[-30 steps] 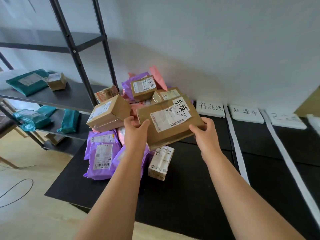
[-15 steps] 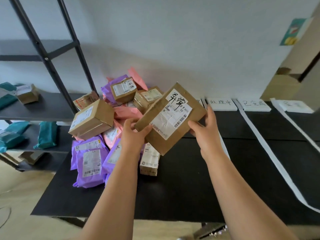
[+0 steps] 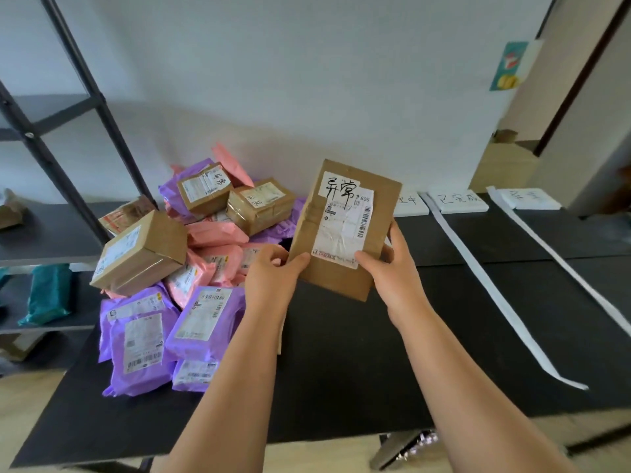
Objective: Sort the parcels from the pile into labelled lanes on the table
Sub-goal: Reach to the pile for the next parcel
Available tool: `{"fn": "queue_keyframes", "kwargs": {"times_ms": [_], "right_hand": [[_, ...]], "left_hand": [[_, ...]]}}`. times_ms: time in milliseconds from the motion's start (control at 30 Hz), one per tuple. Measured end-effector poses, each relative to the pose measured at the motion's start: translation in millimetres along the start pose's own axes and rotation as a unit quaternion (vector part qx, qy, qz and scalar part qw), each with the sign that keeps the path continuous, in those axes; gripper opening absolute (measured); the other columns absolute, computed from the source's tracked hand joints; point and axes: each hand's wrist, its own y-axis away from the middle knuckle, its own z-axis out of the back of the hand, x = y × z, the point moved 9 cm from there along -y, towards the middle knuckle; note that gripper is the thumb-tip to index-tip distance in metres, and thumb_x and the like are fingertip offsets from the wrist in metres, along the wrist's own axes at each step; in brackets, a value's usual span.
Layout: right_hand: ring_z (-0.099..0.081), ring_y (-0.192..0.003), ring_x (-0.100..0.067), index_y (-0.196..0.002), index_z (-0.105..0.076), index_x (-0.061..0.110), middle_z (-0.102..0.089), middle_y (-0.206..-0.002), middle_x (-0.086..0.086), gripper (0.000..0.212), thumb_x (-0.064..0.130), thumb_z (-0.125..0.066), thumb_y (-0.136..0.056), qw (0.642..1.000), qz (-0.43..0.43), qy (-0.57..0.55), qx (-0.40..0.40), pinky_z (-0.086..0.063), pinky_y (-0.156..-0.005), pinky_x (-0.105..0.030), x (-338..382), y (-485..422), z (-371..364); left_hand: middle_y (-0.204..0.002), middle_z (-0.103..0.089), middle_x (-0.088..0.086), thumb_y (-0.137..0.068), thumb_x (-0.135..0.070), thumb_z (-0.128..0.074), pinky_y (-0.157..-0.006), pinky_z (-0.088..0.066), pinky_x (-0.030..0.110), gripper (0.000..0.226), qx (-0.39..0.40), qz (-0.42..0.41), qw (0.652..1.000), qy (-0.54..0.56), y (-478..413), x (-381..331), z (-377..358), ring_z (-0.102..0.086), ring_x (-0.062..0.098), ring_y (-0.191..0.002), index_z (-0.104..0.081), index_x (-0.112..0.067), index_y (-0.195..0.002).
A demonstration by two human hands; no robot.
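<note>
Parcel (image 3: pixel 342 230) between left grip (image 3: pixel 273 275), right grip (image 3: pixel 392 272)

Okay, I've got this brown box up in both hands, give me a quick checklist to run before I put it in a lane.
1. Grip: the left hand and right hand both hold the cardboard box near its lower corners: ok.
2. The handwritten label faces you and reads 异常: ok.
3. Matching lane: the far right sign is too blurred to read: cannot tell.
4. The middle sign reads 已完成, which doesn't match this box: not ok.
5. Lane borders: white tape strips show on the table: ok.
</note>
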Motion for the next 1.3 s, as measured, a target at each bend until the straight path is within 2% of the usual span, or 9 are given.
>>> {"fn": "queue_keyframes", "kwargs": {"times_ms": [67,167,333,467,633,833,1067,1233,1300], "right_hand": [[-0.052,-0.094,0.008,-0.141,-0.038,0.043,-0.051,-0.104,0.033,0.060,0.023,-0.069,-0.093,1.000,-0.008,0.011,-0.004,-0.043,-0.070,-0.014,4.2,-1.7,15.5],[-0.059,-0.104,-0.003,-0.136,-0.045,0.037,-0.057,-0.108,0.023,0.052,0.027,-0.071,-0.091,1.000,-0.020,0.012,0.008,-0.049,-0.074,-0.021,7.3,-5.6,40.4],[-0.065,-0.091,0.005,-0.124,-0.052,0.041,-0.062,-0.107,0.026,0.042,0.024,-0.071,-0.091,0.999,-0.002,0.021,0.032,-0.051,-0.060,-0.013,20.8,-10.9,93.8],[-0.064,-0.108,0.000,-0.125,-0.054,0.042,-0.066,-0.114,0.022,0.048,0.019,-0.073,-0.089,0.998,0.020,0.033,0.043,-0.057,-0.081,-0.023,24.2,-16.8,128.3],[-0.059,-0.115,-0.004,-0.125,-0.046,0.047,-0.060,-0.122,0.024,0.054,0.023,-0.075,-0.087,0.997,0.045,0.040,0.058,-0.052,-0.095,-0.033,32.9,-21.9,158.9],[-0.059,-0.114,-0.005,-0.123,-0.048,0.042,-0.061,-0.122,0.019,0.045,0.033,-0.073,-0.087,0.997,0.048,0.023,0.059,-0.053,-0.098,-0.038,36.9,-22.6,185.4],[-0.061,-0.117,-0.006,-0.137,-0.049,0.040,-0.063,-0.127,0.017,0.050,0.047,-0.064,-0.090,0.996,0.085,0.000,0.009,-0.054,-0.097,-0.041,76.5,-16.3,199.4],[-0.060,-0.113,0.003,-0.133,-0.051,0.042,-0.063,-0.125,0.024,0.044,0.038,-0.066,-0.091,0.993,0.114,-0.009,-0.003,-0.052,-0.085,-0.024,93.0,-8.1,197.1],[-0.059,-0.116,0.002,-0.134,-0.050,0.040,-0.063,-0.126,0.023,0.043,0.036,-0.065,-0.093,0.993,0.114,-0.015,-0.004,-0.049,-0.088,-0.025,93.8,-5.7,195.4]], "left_hand": [[-0.103,-0.063,-0.006,-0.083,-0.038,-0.074,-0.080,-0.049,0.035,0.033,0.009,0.001,1.000,0.020,2.7,-13.2,-10.0,-0.059,0.011,-0.090,-0.059,-0.015,-0.102],[-0.100,-0.061,-0.004,-0.085,-0.040,-0.072,-0.075,-0.047,0.030,0.037,0.039,0.021,0.997,0.062,9.6,-34.0,-35.1,-0.059,0.012,-0.091,-0.055,-0.017,-0.108],[-0.109,-0.065,-0.007,-0.084,-0.048,-0.072,-0.087,-0.056,0.038,0.051,0.042,0.011,0.996,0.076,19.5,-62.8,-72.8,-0.065,0.013,-0.096,-0.053,-0.027,-0.127],[-0.101,-0.071,-0.009,-0.085,-0.043,-0.072,-0.083,-0.057,0.035,0.026,0.054,-0.010,0.992,0.114,36.7,-83.0,-106.3,-0.069,0.010,-0.093,-0.063,-0.035,-0.109],[-0.099,-0.072,-0.009,-0.086,-0.038,-0.072,-0.071,-0.052,0.024,0.031,0.038,-0.021,0.990,0.137,53.6,-97.9,-130.7,-0.069,0.007,-0.091,-0.064,-0.036,-0.115],[-0.096,-0.075,-0.012,-0.082,-0.035,-0.076,-0.076,-0.058,0.026,0.031,0.015,-0.034,0.992,0.123,70.4,-100.9,-142.9,-0.072,0.004,-0.087,-0.070,-0.029,-0.112],[-0.095,-0.076,-0.011,-0.077,-0.039,-0.077,-0.079,-0.059,0.031,0.036,0.076,-0.044,0.989,0.118,78.0,-113.8,-142.8,-0.073,0.008,-0.088,-0.070,-0.028,-0.111],[-0.094,-0.075,-0.015,-0.077,-0.039,-0.077,-0.072,-0.054,0.020,0.037,0.078,-0.061,0.985,0.140,74.8,-133.2,-130.9,-0.071,0.003,-0.088,-0.067,-0.028,-0.111],[-0.093,-0.074,-0.017,-0.075,-0.040,-0.078,-0.069,-0.052,0.017,0.038,0.073,-0.073,0.986,0.133,74.5,-139.4,-124.7,-0.070,-0.001,-0.086,-0.068,-0.029,-0.110]]}}
